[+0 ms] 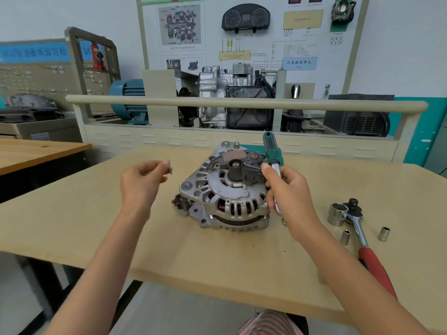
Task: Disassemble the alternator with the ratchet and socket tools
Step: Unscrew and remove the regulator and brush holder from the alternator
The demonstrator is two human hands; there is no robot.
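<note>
The silver alternator [228, 192] lies on the wooden table [96, 213], rear side up, with a black plastic part at its centre. My right hand [289, 192] grips a green-handled ratchet [272, 153] by its metal shaft, handle pointing up, just right of the alternator. My left hand [142, 180] hovers left of the alternator and pinches a small dark part [170, 169] between its fingertips; I cannot make out what the part is. A red-handled ratchet [362, 238] lies at the right.
A large socket [337, 213] stands beside the red ratchet's head, and two small sockets [345, 237] [384, 234] stand near its shaft. A small socket sits by my right wrist. A beige rail and an engine display stand behind the table.
</note>
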